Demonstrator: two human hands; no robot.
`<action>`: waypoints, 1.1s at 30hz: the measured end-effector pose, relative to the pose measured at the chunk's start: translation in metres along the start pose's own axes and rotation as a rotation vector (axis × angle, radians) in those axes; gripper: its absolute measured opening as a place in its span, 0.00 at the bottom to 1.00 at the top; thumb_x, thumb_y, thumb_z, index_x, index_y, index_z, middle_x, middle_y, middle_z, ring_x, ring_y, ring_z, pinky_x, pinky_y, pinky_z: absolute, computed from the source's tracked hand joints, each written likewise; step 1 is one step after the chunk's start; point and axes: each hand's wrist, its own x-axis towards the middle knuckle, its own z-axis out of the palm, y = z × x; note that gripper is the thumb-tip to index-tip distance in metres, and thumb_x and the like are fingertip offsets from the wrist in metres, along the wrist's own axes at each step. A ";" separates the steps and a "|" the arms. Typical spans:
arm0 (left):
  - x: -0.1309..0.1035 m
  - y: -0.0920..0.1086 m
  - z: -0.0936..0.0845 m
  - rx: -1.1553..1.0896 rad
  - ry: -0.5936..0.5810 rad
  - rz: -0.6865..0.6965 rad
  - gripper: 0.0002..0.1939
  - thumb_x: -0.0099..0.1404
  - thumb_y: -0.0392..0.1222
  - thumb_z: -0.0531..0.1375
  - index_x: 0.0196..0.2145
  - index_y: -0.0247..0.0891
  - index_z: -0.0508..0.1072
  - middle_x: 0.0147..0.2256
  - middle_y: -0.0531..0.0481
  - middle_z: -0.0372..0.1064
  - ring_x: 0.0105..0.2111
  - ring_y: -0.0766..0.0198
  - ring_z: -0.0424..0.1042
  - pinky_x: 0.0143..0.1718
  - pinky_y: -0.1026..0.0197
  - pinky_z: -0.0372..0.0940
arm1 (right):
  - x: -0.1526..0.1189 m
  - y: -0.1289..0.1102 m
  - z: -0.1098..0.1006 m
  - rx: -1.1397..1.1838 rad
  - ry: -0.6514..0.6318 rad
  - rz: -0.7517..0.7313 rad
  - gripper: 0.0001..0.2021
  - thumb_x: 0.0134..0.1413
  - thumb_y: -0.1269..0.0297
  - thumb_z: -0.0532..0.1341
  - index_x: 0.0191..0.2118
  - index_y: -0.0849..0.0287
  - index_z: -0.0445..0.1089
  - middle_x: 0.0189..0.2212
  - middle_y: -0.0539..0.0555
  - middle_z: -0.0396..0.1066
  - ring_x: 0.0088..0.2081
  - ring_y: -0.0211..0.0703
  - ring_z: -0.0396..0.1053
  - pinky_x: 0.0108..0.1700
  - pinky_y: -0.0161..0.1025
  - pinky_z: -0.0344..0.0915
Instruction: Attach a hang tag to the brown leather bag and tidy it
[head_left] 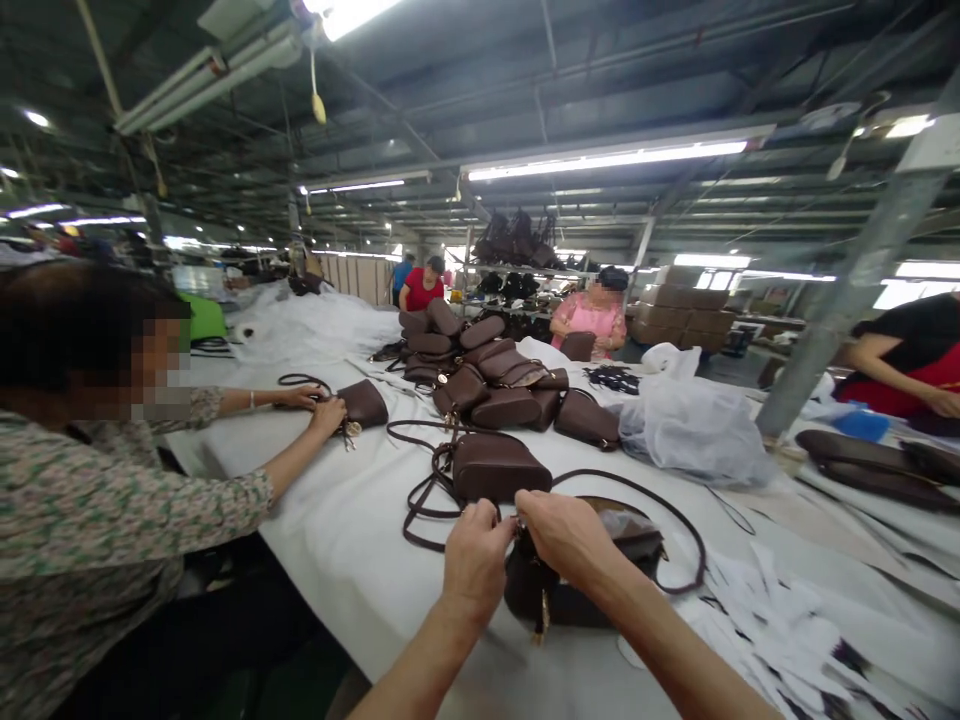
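A dark brown handbag lies on the white-covered table in front of me, its long strap looping out to the right. Some clear plastic shows at its opening, and a gold-tipped tassel hangs on its near side. My left hand and my right hand meet at the bag's left end. Both are closed, fingertips pinched together around something small by the strap end, which the fingers hide. Just beyond them another brown handbag rests with its strap curled to the left.
Behind, several brown handbags are heaped up. Clear plastic bags lie to the right, with white paper tags nearer. At left a co-worker handles a small brown bag. A grey post rises at the right.
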 end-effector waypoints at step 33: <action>0.004 0.025 0.042 -1.492 -0.131 -0.743 0.19 0.59 0.55 0.58 0.34 0.34 0.73 0.37 0.45 0.72 0.41 0.57 0.68 0.42 0.59 0.60 | 0.036 0.005 -0.033 -0.336 -0.261 -0.253 0.09 0.57 0.75 0.58 0.34 0.64 0.77 0.35 0.61 0.74 0.39 0.53 0.75 0.35 0.39 0.69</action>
